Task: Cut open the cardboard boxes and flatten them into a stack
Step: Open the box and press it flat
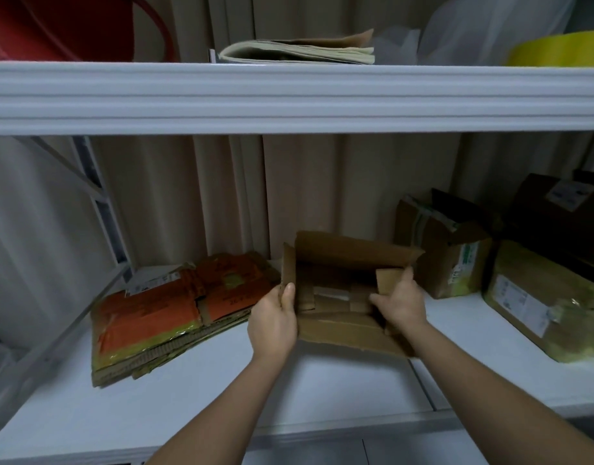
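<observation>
An opened brown cardboard box [339,263] stands on the white shelf [188,391], its flaps spread and its inside facing me. My left hand [274,322] grips the box's left wall, thumb over the edge. My right hand [401,302] holds the right side flap, fingers curled round it. To the left lies a stack of flattened cardboard [165,313] with orange and yellow tape on top.
Unopened taped boxes stand at the right: one [443,250] just behind the open box, a dark one [557,209] further back, a yellow-taped one [540,307] at the edge. An upper shelf beam [289,95] crosses overhead, holding folded paper [299,50].
</observation>
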